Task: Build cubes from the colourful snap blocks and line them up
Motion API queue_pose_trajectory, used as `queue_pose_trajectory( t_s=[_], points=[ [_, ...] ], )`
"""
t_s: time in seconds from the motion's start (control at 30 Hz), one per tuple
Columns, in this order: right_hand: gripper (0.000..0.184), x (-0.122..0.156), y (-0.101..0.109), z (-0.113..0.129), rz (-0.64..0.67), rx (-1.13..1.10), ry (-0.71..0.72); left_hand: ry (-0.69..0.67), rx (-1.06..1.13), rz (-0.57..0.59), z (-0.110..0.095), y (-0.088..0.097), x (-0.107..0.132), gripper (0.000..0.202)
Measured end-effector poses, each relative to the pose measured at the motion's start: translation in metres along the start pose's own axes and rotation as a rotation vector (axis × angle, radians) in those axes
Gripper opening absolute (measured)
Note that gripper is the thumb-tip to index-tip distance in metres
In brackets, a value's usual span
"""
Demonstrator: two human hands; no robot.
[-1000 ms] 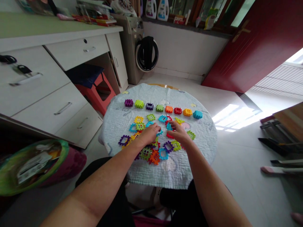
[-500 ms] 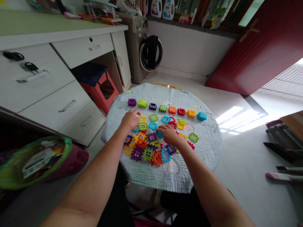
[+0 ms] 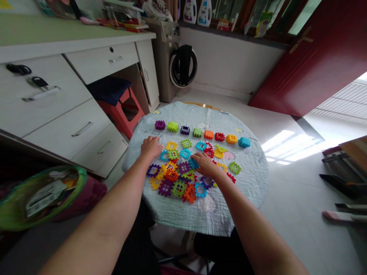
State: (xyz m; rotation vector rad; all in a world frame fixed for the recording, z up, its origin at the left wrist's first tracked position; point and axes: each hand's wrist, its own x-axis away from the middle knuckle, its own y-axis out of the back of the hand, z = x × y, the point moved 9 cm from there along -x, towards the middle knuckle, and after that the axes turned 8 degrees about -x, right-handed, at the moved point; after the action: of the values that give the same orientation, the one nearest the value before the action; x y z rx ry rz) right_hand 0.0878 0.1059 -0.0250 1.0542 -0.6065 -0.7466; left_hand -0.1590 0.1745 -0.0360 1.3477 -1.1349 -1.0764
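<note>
On the cloth-covered round table, my left hand rests palm down with its fingers stretched out, just left of a yellow square plastic building piece and a blue one. It holds nothing that I can see. My right hand reaches in from the right, fingers extended over a blue piece that they partly cover; its fingertips lie close to a light-blue ring-like piece. Nearer to me is a loose heap of notched flat pieces, among them a purple one and a green one.
Across the far side runs a row of assembled blocks, from a purple block to a blue block. A patterned cloth covers the table. Around it are a red stool, a bin, a washing machine and white drawers.
My left hand has moved left and slightly towards me, off the yellow piece, uncovering the blue piece and a dark purple one. My right hand has barely moved.
</note>
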Motion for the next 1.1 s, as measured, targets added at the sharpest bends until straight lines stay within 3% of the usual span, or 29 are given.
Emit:
queue_pose_trajectory(
  t_s=[0.17,0.4,0.6,0.7,0.83,0.97,1.1],
  points=[
    [0.052,-0.001,-0.002,-0.002,0.006,0.013,-0.004,-0.101,0.001,-0.142,0.005,-0.002,0.001,0.046],
    [0.051,-0.002,0.0,-0.001,0.027,0.003,-0.007,-0.102,-0.038,-0.198,0.002,-0.001,0.007,0.045],
    [0.051,0.012,0.025,-0.017,-0.092,-0.12,-0.122,-0.116,-0.036,-0.225,0.0,0.002,0.007,0.046],
    [0.049,0.029,0.056,-0.052,-0.225,-0.15,-0.196,-0.121,-0.036,-0.245,0.0,0.004,0.006,0.045],
    [0.051,0.061,0.108,-0.133,-0.376,-0.071,-0.398,-0.149,-0.055,-0.26,-0.002,0.003,0.004,0.046],
    [0.059,0.087,0.146,-0.219,-0.385,0.02,-0.629,-0.184,-0.096,-0.28,-0.006,0.002,0.003,0.048],
    [0.056,0.091,0.155,-0.271,-0.284,0.074,-0.711,-0.206,-0.105,-0.298,-0.007,0.001,0.003,0.048]
  ],
)
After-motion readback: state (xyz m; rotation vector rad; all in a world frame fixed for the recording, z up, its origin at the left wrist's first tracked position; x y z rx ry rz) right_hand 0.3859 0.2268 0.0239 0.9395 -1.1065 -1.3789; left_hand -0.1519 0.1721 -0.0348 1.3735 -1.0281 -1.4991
